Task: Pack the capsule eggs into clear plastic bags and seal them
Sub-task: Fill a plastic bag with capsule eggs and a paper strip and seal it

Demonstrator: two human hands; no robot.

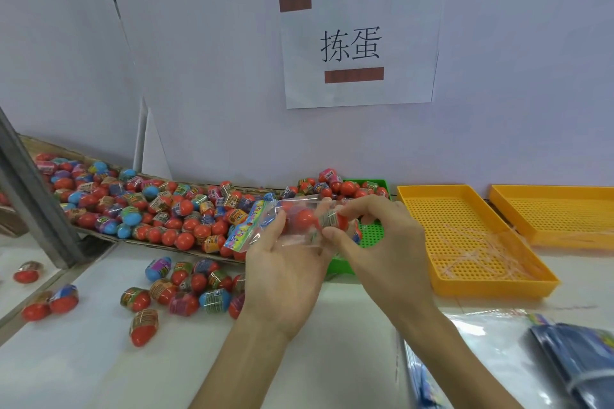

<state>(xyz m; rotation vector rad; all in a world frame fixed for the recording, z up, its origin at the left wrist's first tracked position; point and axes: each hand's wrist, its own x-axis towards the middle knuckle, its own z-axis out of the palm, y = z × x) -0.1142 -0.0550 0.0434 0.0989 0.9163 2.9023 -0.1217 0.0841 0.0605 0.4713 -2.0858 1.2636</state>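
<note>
Slipping is the risk here: the clear bag (292,226) is thin and slack, so the egg (334,219) being fed into its mouth could catch the film and pop out, or the red egg (304,217) already inside could roll back. The left hand (282,272) lies palm up, fingers loosely curled under the bag, thumb pinching its printed header. The right hand (375,236) pinches the egg between thumb and fingers at the bag's opening, above the green tray (372,232)

Both hands (285,262) (375,242) hold a clear bag (299,222) of capsule eggs (304,217).
</note>
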